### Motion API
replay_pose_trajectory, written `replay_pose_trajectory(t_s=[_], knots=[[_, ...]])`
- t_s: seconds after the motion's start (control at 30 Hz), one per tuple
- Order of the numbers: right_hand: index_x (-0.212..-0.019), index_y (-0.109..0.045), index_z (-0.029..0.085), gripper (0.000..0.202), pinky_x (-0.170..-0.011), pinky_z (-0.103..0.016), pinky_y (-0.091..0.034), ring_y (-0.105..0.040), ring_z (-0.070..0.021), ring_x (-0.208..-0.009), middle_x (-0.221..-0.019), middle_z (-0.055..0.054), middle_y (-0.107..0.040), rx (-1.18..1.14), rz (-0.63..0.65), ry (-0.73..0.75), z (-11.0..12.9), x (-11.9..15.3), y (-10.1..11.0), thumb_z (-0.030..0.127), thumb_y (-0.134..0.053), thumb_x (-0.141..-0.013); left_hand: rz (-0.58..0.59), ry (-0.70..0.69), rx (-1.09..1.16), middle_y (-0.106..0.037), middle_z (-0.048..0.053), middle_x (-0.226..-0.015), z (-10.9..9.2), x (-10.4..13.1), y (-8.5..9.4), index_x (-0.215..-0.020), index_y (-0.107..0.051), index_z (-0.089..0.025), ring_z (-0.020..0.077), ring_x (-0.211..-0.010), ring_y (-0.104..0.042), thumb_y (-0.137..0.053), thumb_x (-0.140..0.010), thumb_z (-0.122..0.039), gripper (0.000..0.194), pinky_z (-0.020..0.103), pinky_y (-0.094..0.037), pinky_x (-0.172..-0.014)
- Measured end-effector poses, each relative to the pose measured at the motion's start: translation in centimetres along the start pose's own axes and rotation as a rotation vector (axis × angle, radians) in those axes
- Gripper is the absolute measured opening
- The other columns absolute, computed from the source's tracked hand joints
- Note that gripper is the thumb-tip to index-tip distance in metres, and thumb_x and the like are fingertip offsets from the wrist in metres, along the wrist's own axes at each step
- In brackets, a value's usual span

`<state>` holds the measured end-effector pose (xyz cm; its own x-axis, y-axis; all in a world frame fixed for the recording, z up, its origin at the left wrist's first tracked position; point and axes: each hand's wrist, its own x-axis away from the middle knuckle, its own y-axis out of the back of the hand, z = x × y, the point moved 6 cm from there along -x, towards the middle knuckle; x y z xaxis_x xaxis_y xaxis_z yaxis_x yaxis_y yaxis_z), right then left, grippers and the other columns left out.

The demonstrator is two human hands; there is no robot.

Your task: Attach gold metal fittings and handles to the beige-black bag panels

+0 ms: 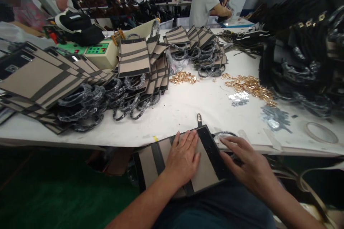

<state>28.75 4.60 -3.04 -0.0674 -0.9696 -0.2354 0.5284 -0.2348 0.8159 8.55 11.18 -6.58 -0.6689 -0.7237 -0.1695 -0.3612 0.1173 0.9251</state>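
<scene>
A beige panel with black bands (205, 168) lies across the lap and against the table's front edge. My left hand (184, 157) rests flat on it, fingers stretched toward its far edge. At the panel's right edge is my right hand (245, 161), its fingers apart beside a dark handle (224, 134) that is partly hidden by the fingers. A short black strap with a metal clasp (199, 118) sticks out from the panel's far edge onto the table.
Stacked panels with wrapped handles (134, 57) cover the table's left and back. Gold metal pieces (249, 87), a tape roll (321, 132) and a dark pile (295, 57) are on the right. A control box (99, 53) stands left; a person (204, 3) is beyond the table.
</scene>
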Motion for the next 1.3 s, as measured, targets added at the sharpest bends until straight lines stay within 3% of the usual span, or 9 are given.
replay_pose_trajectory(t_s=[0.17, 0.4, 0.57, 0.8, 1.3], knots=[[-0.144, -0.063, 0.022, 0.043, -0.082, -0.041, -0.065, -0.074, -0.0309, -0.112, -0.148, -0.013, -0.062, 0.269, 0.212, 0.182, 0.6, -4.7, -4.0, 0.036, -0.050, -0.106, 0.025, 0.026, 0.009, -0.030, 0.009, -0.173, -0.5, 0.0, -0.1, -0.163, -0.037, -0.012, 0.0266, -0.162, -0.024, -0.044, -0.107, -0.039, 0.063, 0.051, -0.010, -0.136], [-0.145, -0.063, 0.029, 0.043, -0.078, -0.036, -0.063, -0.077, -0.0224, -0.092, -0.142, -0.007, -0.065, 0.276, 0.364, 0.140, -0.9, -5.8, -4.3, 0.046, -0.052, -0.107, 0.031, 0.057, 0.045, -0.029, 0.014, -0.173, -0.5, -0.6, -0.8, -0.163, -0.037, -0.010, 0.0302, -0.161, -0.025, -0.045, -0.107, -0.047, 0.068, 0.051, -0.012, -0.135], [-0.147, -0.061, 0.027, 0.043, -0.080, -0.035, -0.061, -0.076, -0.0230, -0.098, -0.136, -0.008, -0.068, 0.240, 0.348, 0.143, -0.9, -6.0, -4.3, 0.040, -0.051, -0.108, 0.051, 0.057, 0.068, -0.028, 0.013, -0.174, -0.2, -0.8, -1.0, -0.164, -0.036, -0.011, 0.0302, -0.161, -0.025, -0.046, -0.107, -0.048, 0.068, 0.052, -0.010, -0.135], [-0.150, -0.057, 0.029, 0.045, -0.073, -0.036, -0.061, -0.076, -0.0231, -0.092, -0.130, -0.008, -0.068, 0.234, 0.354, 0.177, -1.3, -5.9, -4.5, 0.039, -0.054, -0.107, 0.044, 0.146, 0.095, -0.043, 0.010, -0.167, -0.2, -1.6, -0.4, -0.160, -0.042, -0.016, 0.0297, -0.155, -0.036, -0.058, -0.101, -0.049, 0.070, 0.054, -0.018, -0.134], [-0.153, -0.049, 0.019, 0.049, -0.069, -0.036, -0.058, -0.075, -0.0261, -0.089, -0.128, -0.012, -0.067, 0.319, 0.420, 0.313, -0.5, -5.9, -4.4, 0.038, -0.048, -0.108, 0.014, 0.077, -0.035, -0.046, 0.009, -0.165, -0.2, -1.7, -1.2, -0.161, -0.041, -0.018, 0.0298, -0.152, -0.038, -0.056, -0.104, -0.050, 0.067, 0.054, -0.022, -0.131]])
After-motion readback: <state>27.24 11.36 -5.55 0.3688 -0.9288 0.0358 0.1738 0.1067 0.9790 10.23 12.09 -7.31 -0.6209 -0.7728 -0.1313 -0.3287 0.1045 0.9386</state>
